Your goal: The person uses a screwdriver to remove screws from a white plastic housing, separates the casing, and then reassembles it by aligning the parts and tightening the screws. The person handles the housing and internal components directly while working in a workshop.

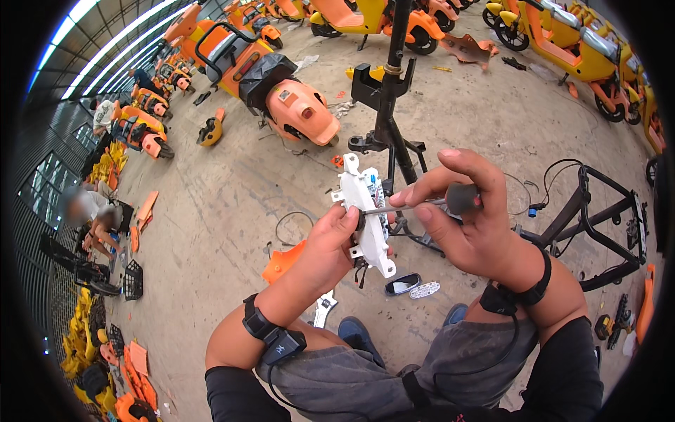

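Note:
My left hand (325, 243) is closed on a white plastic housing (370, 243), held upright over my lap with its thumb near the middle. Along the housing's right side a circuit board (376, 186) with small components shows, and short dark wires hang below. My right hand (481, 235) grips a screwdriver (462, 200) by its dark handle, some fingers raised and spread. Its shaft points left across the housing, and the tip reaches a dark round part beside my left thumb. Whether the tip sits in a screw, I cannot tell.
A black metal stand (387, 112) rises just ahead, with a black tubular frame (587, 225) at right. On the floor lie an adjustable wrench (324, 309), an orange panel (283, 260) and a small oval dark-lined case (403, 283). Orange scooters (299, 112) stand beyond; a person (91, 211) sits far left.

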{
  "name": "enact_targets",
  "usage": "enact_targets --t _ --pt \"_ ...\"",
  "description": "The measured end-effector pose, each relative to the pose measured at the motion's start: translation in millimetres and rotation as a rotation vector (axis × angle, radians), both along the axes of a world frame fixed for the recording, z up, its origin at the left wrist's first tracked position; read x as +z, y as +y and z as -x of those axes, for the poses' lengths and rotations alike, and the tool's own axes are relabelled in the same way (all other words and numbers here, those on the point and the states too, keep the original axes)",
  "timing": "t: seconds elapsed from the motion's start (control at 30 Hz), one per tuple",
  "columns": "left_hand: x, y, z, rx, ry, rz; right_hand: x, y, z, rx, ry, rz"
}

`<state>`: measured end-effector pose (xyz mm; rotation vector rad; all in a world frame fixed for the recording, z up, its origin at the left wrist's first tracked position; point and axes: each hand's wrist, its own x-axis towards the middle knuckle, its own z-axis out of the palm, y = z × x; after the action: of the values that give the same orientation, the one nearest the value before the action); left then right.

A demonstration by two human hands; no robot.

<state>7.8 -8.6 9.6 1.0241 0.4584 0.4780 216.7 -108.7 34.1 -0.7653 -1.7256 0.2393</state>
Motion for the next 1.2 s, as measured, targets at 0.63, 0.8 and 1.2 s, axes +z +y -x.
enact_targets --t 0.63,0.8,1.2 --pt "-4.1 0.5 -3.2 0.076 -0.153 -0.163 -1.3 -0.3 20.0 -0.208 -0.011 0.665" --pt "-11.6 0.3 -3.5 0.12 -0.072 -0.176 -15.1 7.5 18.6 -0.283 -0.156 0.539" --pt "-29.7 11.6 -2.7 0.404 0.499 -0.793 -12.1 10.3 8.4 -0.287 -0.226 0.609"
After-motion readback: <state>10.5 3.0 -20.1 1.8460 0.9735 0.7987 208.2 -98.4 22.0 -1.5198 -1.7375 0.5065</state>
